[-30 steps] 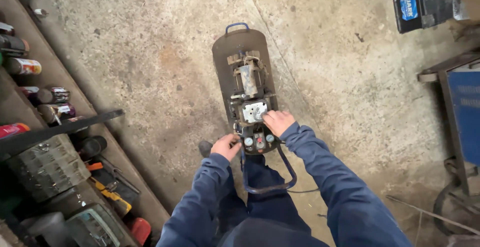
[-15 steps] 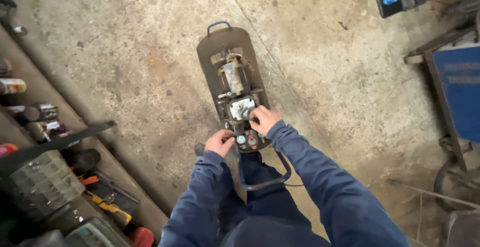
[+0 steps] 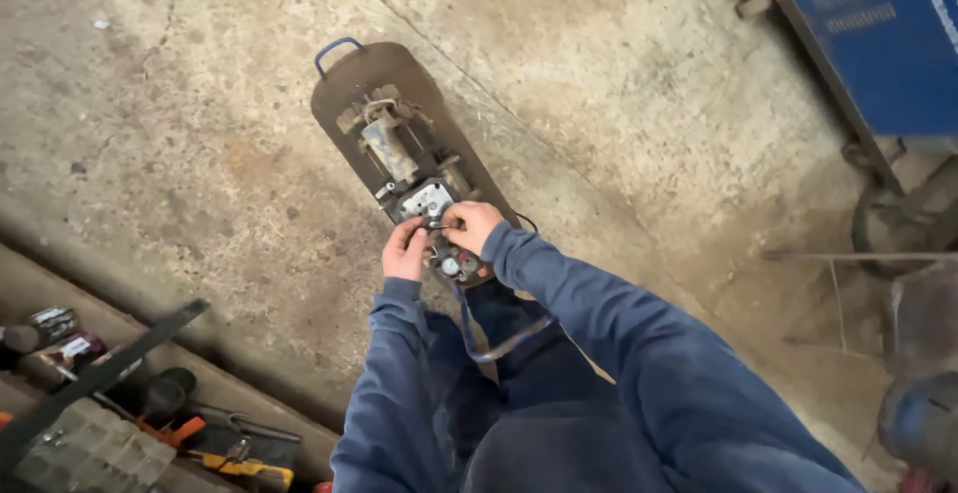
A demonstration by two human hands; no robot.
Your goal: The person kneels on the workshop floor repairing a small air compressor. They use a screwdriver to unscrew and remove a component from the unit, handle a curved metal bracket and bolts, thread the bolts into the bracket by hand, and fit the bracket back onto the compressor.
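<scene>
The machine (image 3: 404, 149) I'm bent over lies flat on the concrete floor (image 3: 180, 104), a dark oval base with a blue loop handle (image 3: 337, 47) at its far end and a grey motor block (image 3: 387, 144) bolted along the middle. My left hand (image 3: 404, 250) is curled against the near end of it, and my right hand (image 3: 472, 224) sits just beside, fingertips pinched on a small part by the light metal plate (image 3: 427, 199); what exactly they pinch is too small to tell. My own blue sleeves hide the near handle and most of the gauges. To my left a shelf (image 3: 130, 423) carries spray cans (image 3: 50, 338), a clear parts box (image 3: 95, 448) and yellow-handled tools (image 3: 244, 470). A blue cabinet (image 3: 878, 44) stands at the upper right. Compared with half a second ago, my hands have drawn closer together, and my view has shifted right, showing more of the cabinet.
</scene>
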